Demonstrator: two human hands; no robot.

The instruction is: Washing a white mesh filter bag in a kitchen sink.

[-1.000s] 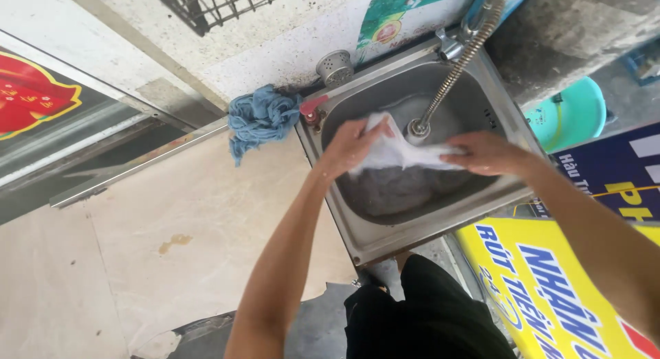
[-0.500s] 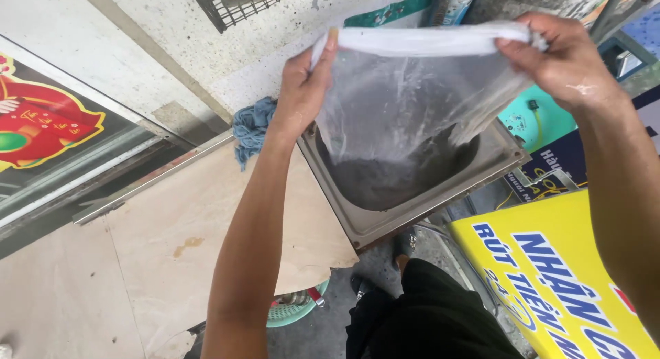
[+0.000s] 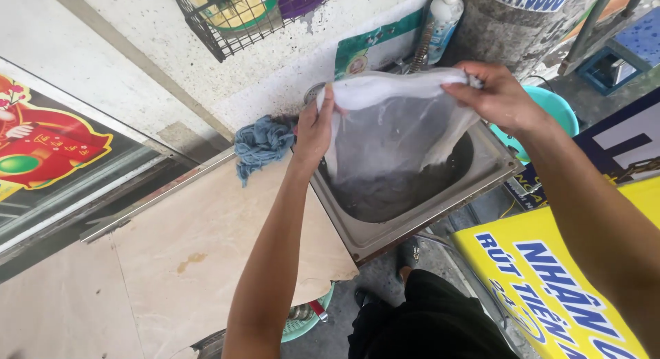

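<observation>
- Over the steel sink, both hands hold a thin white mesh cloth stretched out by its top edge, so that it hangs as a sheet into the basin.
- Left hand is closed on the cloth's left corner, thumb in front and fingers behind; right hand pinches the bunched right corner between thumb and fingers.
- Judging by the look of it, the cloth is wet and translucent, with paler streaks running down it; the lower hem dips toward the dark bottom of the basin, where I cannot tell whether water stands.
- As a judgement only: washing seems well along, since the cloth is lifted and spread rather than lying balled up; wringing and hanging out look like what is left.
- Beside the sink's left corner a blue rag lies crumpled at the edge of the pale desk, near the left hand but not touching the cloth.
- Behind the cloth stand a spring-necked tap, largely hidden, and a white pump bottle; a wire rack hangs on the speckled wall.
- A teal plastic basin sits below the right wrist, and a yellow sign leans under the right forearm.
- Nothing blocks the cloth itself, though the tap stands just behind it.
</observation>
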